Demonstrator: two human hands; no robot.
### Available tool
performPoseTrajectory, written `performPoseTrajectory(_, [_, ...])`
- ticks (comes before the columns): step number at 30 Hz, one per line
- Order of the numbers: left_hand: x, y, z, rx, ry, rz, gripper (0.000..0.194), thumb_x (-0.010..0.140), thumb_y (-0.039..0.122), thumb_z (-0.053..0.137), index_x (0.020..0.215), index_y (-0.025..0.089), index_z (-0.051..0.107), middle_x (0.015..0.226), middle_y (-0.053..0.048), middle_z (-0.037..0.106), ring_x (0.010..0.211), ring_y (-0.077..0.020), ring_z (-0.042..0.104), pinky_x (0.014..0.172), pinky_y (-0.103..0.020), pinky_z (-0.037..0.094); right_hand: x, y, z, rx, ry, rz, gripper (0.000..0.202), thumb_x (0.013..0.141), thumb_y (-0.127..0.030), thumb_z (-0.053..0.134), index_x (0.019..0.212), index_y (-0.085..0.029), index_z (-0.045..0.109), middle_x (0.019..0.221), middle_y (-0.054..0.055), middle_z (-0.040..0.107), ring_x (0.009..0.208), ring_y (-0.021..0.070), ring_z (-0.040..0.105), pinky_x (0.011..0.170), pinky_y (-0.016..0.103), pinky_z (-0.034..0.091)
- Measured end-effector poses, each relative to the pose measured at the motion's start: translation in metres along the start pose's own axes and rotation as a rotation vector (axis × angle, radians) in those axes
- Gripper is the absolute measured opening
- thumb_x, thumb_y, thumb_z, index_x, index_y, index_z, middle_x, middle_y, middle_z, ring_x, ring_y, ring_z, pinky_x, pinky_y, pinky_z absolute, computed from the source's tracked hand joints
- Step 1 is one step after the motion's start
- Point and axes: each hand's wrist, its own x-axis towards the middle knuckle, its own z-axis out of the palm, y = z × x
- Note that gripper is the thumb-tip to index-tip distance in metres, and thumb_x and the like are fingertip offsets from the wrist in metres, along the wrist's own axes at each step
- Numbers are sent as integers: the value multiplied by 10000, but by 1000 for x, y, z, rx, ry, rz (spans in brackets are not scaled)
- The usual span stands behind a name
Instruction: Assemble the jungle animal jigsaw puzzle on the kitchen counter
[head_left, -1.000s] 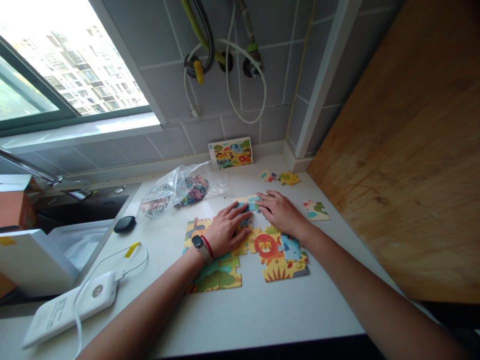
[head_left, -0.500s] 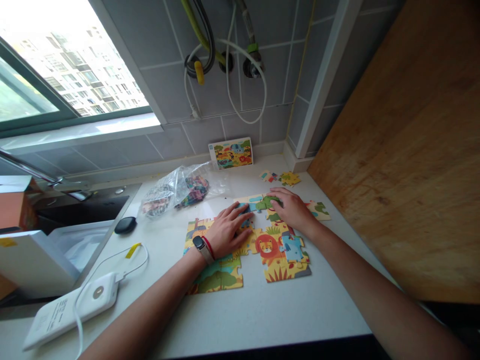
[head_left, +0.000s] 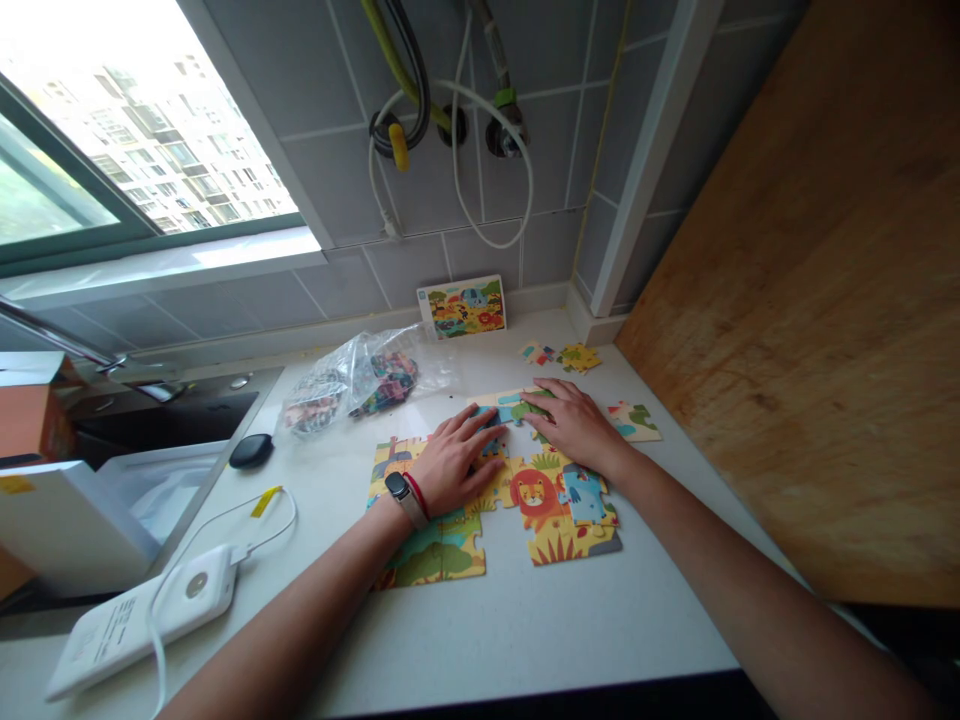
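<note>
A partly joined jigsaw puzzle (head_left: pixel 444 552) with animals and trees lies on the white counter. My left hand (head_left: pixel 455 462), wearing a watch and a red band, rests flat on its middle with fingers spread. My right hand (head_left: pixel 568 420) lies palm down over the upper right of the puzzle, fingers stretched across green and blue pieces, hiding part of them. Just below that hand is the lion section (head_left: pixel 535 497). A blue elephant piece (head_left: pixel 586 496) lies on top of the puzzle beside the lion. Gaps show in the centre and at the bottom middle.
A picture card (head_left: pixel 465 306) leans on the back wall. Loose puzzle pieces (head_left: pixel 578 357) lie near the corner, another piece (head_left: pixel 636 421) at the right. On the left are a plastic bag (head_left: pixel 352 385), a black case (head_left: pixel 251 451), a white power bank (head_left: pixel 150 615) with cable, and the sink (head_left: pixel 259 385).
My right hand has shifted slightly left and its fingers now lie flatter over the upper right pieces. My left hand stays in place.
</note>
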Motion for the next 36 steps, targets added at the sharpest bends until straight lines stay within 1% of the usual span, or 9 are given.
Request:
performPoseTrajectory(3, [0,0,0,19,-46,21,572,1063,510,434,1549,213,483,1707,-83,288,1567,-365,277,1217,-576,366,0,1,-1,3,11,4,397,973,-379,646,1345,-259,717,1412,130,638,1309,321,576,1113,485,487])
performPoseTrajectory(4, [1,0,0,20,-67,32,596,1067,528,420,1579,224,442,1713,-75,267,1578,-366,246,1221,-584,352,0,1,-1,8,15,7,399,971,-384,648,1344,-260,716,1404,129,642,1302,321,579,1111,482,489])
performPoseTrajectory(8, [2,0,-1,7,-124,43,637,1070,587,378,1626,275,360,1691,-52,328,1583,-373,229,1233,-608,304,1,1,-3,20,2,10,419,957,-379,663,1347,-235,711,1398,137,644,1301,332,578,1121,485,483])
performPoseTrajectory(17, [5,1,-3,0,-125,47,686,1041,645,417,1608,259,399,1677,-65,361,1570,-374,263,1226,-595,314,0,0,-5,3,-12,37,435,943,-363,689,1362,-245,705,1415,140,627,1299,329,581,1114,485,489])
performPoseTrajectory(21, [6,3,-4,4,-110,42,688,1032,659,429,1597,266,419,1667,-70,381,1561,-378,283,1216,-599,325,0,2,-4,-11,-17,12,421,958,-380,673,1368,-285,704,1446,129,610,1332,332,557,1117,497,481])
performPoseTrajectory(26, [8,4,-5,-1,-94,45,687,1015,670,463,1574,271,456,1649,-75,418,1543,-379,317,1209,-594,336,1,3,0,-35,-33,18,349,982,-390,637,1299,-300,750,1449,118,611,1331,326,556,1117,508,478])
performPoseTrajectory(32, [7,3,-2,1,-81,42,676,1017,657,468,1573,274,457,1651,-82,414,1542,-380,320,1202,-600,343,2,5,4,29,38,18,307,967,-373,637,1227,-300,782,1389,98,648,1285,298,584,1100,472,491])
performPoseTrajectory(34, [5,3,-1,4,-79,41,650,1030,640,453,1566,273,465,1658,-73,403,1548,-373,309,1207,-599,339,3,8,3,114,71,28,301,956,-357,629,1202,-274,782,1353,101,668,1256,292,606,1099,470,490])
performPoseTrajectory(36, [4,3,-1,3,-68,39,610,1041,610,450,1546,269,489,1661,-67,398,1549,-362,313,1212,-592,341,5,13,1,240,144,36,261,944,-273,577,1102,-240,781,1280,102,695,1206,273,637,1083,456,497])
